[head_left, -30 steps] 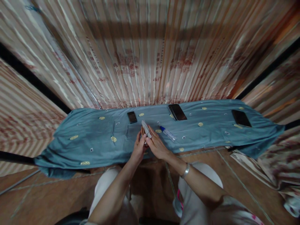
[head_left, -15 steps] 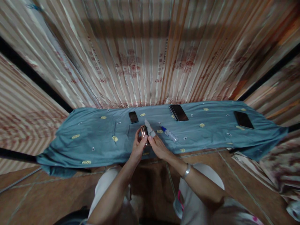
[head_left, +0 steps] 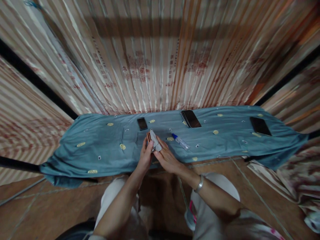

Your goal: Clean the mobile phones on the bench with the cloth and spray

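Observation:
Close together over the near side of the cloth-covered table, both my hands work on one small object. Wrapped around a phone-like thing with shiny copper-coloured edges (head_left: 149, 137), my left hand (head_left: 145, 154) is closed, its thumb on the near end. A grey cloth (head_left: 155, 142) is held in my right hand (head_left: 168, 158) and lies against the face of that thing, covering most of it. To the right of my hands rests a clear spray bottle or pen-shaped tube with a blue cap (head_left: 180, 141). Beyond them lies a small black phone (head_left: 142, 123).
Teal patterned fabric (head_left: 105, 158) covers the table. A stack of dark tablets or phones (head_left: 192, 119) lies at the back, right of centre. Another dark tablet (head_left: 260, 126) is farther right. Striped curtains (head_left: 155, 50) and black poles (head_left: 37, 78) enclose the space.
The grey cloth has moved left onto the face of the phone-like thing, which is now tilted more edge-up. My right hand has shifted slightly with the cloth.

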### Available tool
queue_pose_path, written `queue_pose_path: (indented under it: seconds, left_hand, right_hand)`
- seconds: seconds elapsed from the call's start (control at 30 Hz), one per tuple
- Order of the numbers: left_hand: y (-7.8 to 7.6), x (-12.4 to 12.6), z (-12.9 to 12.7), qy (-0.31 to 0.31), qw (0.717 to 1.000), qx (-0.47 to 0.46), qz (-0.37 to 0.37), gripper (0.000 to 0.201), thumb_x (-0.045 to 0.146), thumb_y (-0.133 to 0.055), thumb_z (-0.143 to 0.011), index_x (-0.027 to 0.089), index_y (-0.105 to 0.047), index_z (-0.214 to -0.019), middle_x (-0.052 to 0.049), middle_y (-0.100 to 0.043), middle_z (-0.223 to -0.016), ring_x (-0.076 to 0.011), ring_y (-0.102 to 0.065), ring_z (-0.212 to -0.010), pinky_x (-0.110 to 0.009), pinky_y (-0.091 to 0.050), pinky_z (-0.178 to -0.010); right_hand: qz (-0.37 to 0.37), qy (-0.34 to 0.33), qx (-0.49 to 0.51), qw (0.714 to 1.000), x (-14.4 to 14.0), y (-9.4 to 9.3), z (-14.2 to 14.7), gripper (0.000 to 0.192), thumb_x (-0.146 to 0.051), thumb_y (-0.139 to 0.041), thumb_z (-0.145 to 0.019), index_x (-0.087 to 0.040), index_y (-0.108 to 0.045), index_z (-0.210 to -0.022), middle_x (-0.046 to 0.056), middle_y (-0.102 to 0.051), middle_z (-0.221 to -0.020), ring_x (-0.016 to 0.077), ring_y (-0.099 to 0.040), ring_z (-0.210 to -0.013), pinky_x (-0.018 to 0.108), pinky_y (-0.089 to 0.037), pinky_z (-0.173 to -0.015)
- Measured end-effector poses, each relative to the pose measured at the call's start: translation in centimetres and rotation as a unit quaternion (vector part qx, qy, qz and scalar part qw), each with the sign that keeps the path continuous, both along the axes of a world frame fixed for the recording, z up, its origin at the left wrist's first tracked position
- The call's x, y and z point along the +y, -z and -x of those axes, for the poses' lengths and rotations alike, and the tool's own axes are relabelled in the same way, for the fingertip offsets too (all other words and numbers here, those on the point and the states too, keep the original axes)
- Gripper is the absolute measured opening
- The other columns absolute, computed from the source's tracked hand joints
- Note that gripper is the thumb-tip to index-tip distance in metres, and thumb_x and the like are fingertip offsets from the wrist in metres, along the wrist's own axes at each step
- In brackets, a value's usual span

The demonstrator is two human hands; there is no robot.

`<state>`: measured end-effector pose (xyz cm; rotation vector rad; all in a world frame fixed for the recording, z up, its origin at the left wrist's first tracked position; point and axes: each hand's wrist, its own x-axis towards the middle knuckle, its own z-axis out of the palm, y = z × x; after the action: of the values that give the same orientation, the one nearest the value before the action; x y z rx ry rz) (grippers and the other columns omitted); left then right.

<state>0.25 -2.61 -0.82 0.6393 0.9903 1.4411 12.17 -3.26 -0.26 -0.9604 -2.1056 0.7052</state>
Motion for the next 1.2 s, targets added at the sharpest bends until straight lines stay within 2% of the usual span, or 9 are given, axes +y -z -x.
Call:
queue_pose_path:
  seconds: [0.1, 0.2, 0.47, 0.57, 0.67, 0.77, 0.83, 1.0, 1.2]
  left_hand:
    - [-0.2, -0.4, -0.3, 0.029, 0.999, 0.019, 0.023, 0.07, 0.038, -0.08, -0.063, 0.026, -0.054, -0.127, -0.002, -0.071, -0.102, -0.0217, -0.067, -0.096, -0.029, -0.053, -0.077]
    - [0.0, -0.4, -0.4, 0.036, 0.999, 0.023, 0.033, 0.072, 0.039, -0.08, -0.064, 0.026, -0.053, -0.129, -0.003, -0.072, -0.098, -0.0227, -0.067, -0.094, -0.029, -0.054, -0.074]
    - [0.1, -0.4, -0.7, 0.039, 0.999, 0.018, 0.023, 0.063, 0.035, -0.079, -0.065, 0.026, -0.058, -0.123, -0.003, -0.071, -0.104, -0.0208, -0.067, -0.098, -0.026, -0.053, -0.078]
    - [-0.3, -0.6, -0.5, 0.036, 0.999, 0.02, 0.023, 0.065, 0.037, -0.079, -0.065, 0.027, -0.056, -0.125, -0.003, -0.07, -0.109, -0.0203, -0.067, -0.094, -0.025, -0.054, -0.07]
    - [-0.4, -0.5, -0.2, 0.029, 0.999, 0.019, 0.03, 0.064, 0.04, -0.077, -0.066, 0.028, -0.056, -0.125, -0.003, -0.07, -0.111, -0.0197, -0.068, -0.09, -0.023, -0.053, -0.064]
    - [-0.3, -0.3, 0.0, 0.033, 0.999, -0.014, 0.024, 0.055, 0.043, -0.073, -0.072, 0.027, -0.058, -0.123, -0.003, -0.07, -0.112, -0.0212, -0.067, -0.097, -0.026, -0.054, -0.071]
    - [-0.1, 0.0, 0.2, 0.03, 0.998, -0.046, 0.023, 0.049, 0.046, -0.068, -0.076, 0.025, -0.06, -0.12, -0.003, -0.07, -0.112, -0.0219, -0.065, -0.105, -0.029, -0.054, -0.08]
    - [-0.5, 0.5, 0.8, 0.026, 0.995, -0.084, 0.049, 0.048, 0.055, -0.056, -0.082, 0.017, -0.066, -0.109, -0.007, -0.072, -0.107, -0.0243, -0.062, -0.113, -0.033, -0.05, -0.093]
    - [-0.6, 1.0, 1.1, 0.016, 0.993, -0.079, 0.083, 0.05, 0.058, -0.044, -0.087, 0.014, -0.068, -0.093, -0.007, -0.074, -0.086, -0.0248, -0.065, -0.106, -0.036, -0.049, -0.096]
  right_hand:
    - [0.01, 0.025, 0.031, 0.999, 0.8, -0.4, -0.4, 0.06, -0.046, -0.018, -0.099, -0.019, -0.021, -0.153, 0.005, -0.028, -0.158, 0.0182, -0.019, -0.147, 0.041, -0.02, -0.121]
    - [0.011, 0.025, 0.039, 0.999, 0.9, -0.7, -0.6, 0.06, -0.047, -0.015, -0.099, -0.021, -0.026, -0.152, 0.003, -0.035, -0.155, 0.0167, -0.018, -0.147, 0.04, -0.019, -0.121]
    - [0.028, 0.035, 0.035, 0.998, 0.5, -0.4, -0.7, 0.065, -0.054, -0.016, -0.098, -0.019, -0.025, -0.151, 0.005, -0.025, -0.159, 0.0177, -0.017, -0.148, 0.039, -0.018, -0.122]
    - [0.044, 0.038, 0.033, 0.998, 0.9, -0.1, -0.7, 0.071, -0.058, -0.014, -0.096, -0.016, -0.02, -0.153, 0.007, -0.022, -0.159, 0.0179, -0.016, -0.148, 0.039, -0.015, -0.122]
    - [0.045, 0.036, 0.035, 0.998, 1.2, 0.1, -0.6, 0.071, -0.06, -0.013, -0.096, -0.02, -0.013, -0.154, 0.004, -0.022, -0.16, 0.0172, -0.014, -0.148, 0.039, -0.015, -0.122]
    - [0.029, 0.032, 0.035, 0.998, 1.2, 0.3, -0.4, 0.068, -0.058, -0.015, -0.097, -0.024, -0.005, -0.155, 0.001, -0.02, -0.16, 0.0164, -0.011, -0.149, 0.04, -0.016, -0.122]
    - [0.018, 0.031, 0.03, 0.999, 1.0, 0.6, -0.2, 0.066, -0.055, -0.016, -0.098, -0.024, -0.006, -0.155, 0.001, -0.019, -0.161, 0.0173, -0.01, -0.149, 0.041, -0.016, -0.122]
    - [0.0, 0.017, -0.008, 1.0, 0.0, 1.4, 0.3, 0.063, -0.05, -0.021, -0.099, -0.019, -0.016, -0.154, 0.008, -0.02, -0.16, 0.02, -0.012, -0.149, 0.044, -0.017, -0.121]
    - [-0.051, -0.016, -0.069, 0.996, -1.6, 1.0, 0.7, 0.069, -0.049, -0.03, -0.098, -0.011, -0.013, -0.153, 0.018, -0.018, -0.159, 0.0245, -0.011, -0.149, 0.051, -0.017, -0.119]
